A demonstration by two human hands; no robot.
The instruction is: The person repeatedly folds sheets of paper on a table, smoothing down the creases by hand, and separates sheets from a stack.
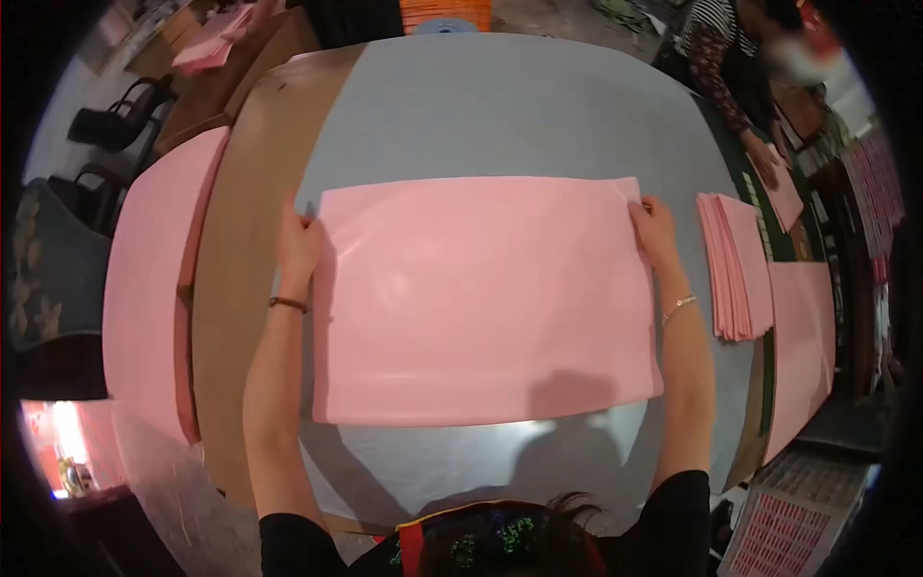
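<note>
A smooth, slightly glossy pink sheet [481, 298] stretches out flat in front of me, over the grey tabletop [461, 106]. My left hand [299, 245] is closed on its left edge near the far corner, with the thumb turned inward. On the opposite side, my right hand [656, 231] pinches the right edge near the other far corner. Faint creases run in from the left edge, and my shadow falls across the near right part. Just right of my right hand lies a folded pink stack [735, 264] with several layers.
A thick pink pile [159, 279] lines the left side, beside a brown board [255, 250]. At far right, a co-worker's hand [766, 165] rests on a pink piece [784, 197]; another pink sheet [803, 337] lies nearer. A plastic crate [793, 519] stands at lower right, a chair [111, 125] at upper left.
</note>
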